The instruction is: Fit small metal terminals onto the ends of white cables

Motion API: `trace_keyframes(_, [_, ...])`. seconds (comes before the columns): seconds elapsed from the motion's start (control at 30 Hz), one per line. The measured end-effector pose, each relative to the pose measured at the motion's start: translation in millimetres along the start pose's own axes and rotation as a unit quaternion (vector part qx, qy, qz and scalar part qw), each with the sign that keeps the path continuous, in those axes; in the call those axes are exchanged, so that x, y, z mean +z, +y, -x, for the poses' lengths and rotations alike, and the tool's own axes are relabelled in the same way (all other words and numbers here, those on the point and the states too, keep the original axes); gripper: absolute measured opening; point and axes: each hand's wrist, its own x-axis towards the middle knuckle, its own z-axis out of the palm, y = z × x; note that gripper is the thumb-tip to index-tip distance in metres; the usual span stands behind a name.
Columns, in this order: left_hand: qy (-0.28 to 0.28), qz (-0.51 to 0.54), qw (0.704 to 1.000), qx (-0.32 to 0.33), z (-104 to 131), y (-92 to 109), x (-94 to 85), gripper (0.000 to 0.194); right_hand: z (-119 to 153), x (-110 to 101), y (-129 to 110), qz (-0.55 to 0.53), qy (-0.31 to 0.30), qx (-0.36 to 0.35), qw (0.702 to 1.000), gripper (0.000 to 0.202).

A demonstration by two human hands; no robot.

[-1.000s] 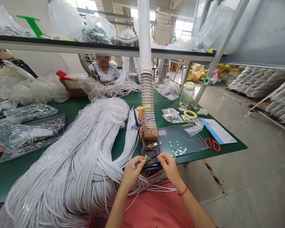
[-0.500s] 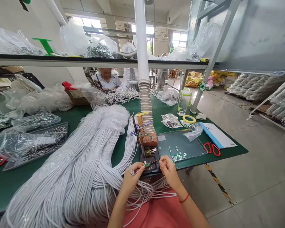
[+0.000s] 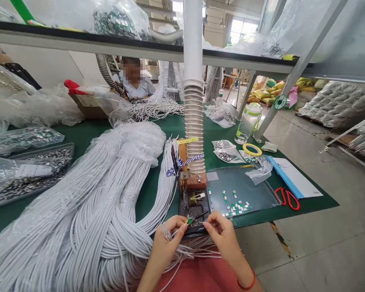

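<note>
My left hand (image 3: 169,236) pinches a small green part (image 3: 189,221) and a white cable end, over the front of a dark metal tray (image 3: 197,211). To its right, my right hand (image 3: 220,229) is closed at thumb and forefinger on a thin wire (image 3: 200,222). A dark thin tip, perhaps an iron, lies between the hands. Behind them stand a brown block (image 3: 197,182) and a ribbed hose (image 3: 194,125). Small green-and-white pieces (image 3: 239,208) lie on a grey sheet (image 3: 257,190) at the right.
Bundled white cables (image 3: 115,202) cover the left side of the green table (image 3: 316,202). Red scissors (image 3: 287,198), yellow tape (image 3: 252,149) and a bottle (image 3: 246,123) are at the right. A person (image 3: 136,83) sits opposite, beneath the shelf (image 3: 124,48).
The view has tilted down and moved closer to the table. My hands remain in front of the dark tray, with the green part still in my left fingers.
</note>
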Motion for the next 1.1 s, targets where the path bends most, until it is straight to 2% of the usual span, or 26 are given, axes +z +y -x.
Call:
trace_keyframes(0.23, [0.009,0.002,1.000,-0.018,1.5,5.6,-1.5,0.026,-7.0,15.5,-16.0,0.024,-0.050,-0.052,0.997,0.016])
trace_keyframes(0.37, [0.021,0.001,0.999,-0.031,0.9,11.4,-3.2,0.025,-11.5,21.4,-16.1,-0.015,-0.079,-0.024,0.996,0.016])
trace_keyframes(0.77, [0.010,0.017,0.999,-0.042,-3.8,16.0,-6.3,0.024,-15.7,26.9,-18.4,-0.095,-0.064,0.029,0.993,0.013])
trace_keyframes(1.1, [0.040,0.030,0.999,0.005,-2.6,23.0,-5.5,0.021,-18.9,28.3,-23.4,-0.099,-0.057,-0.001,0.994,0.016])
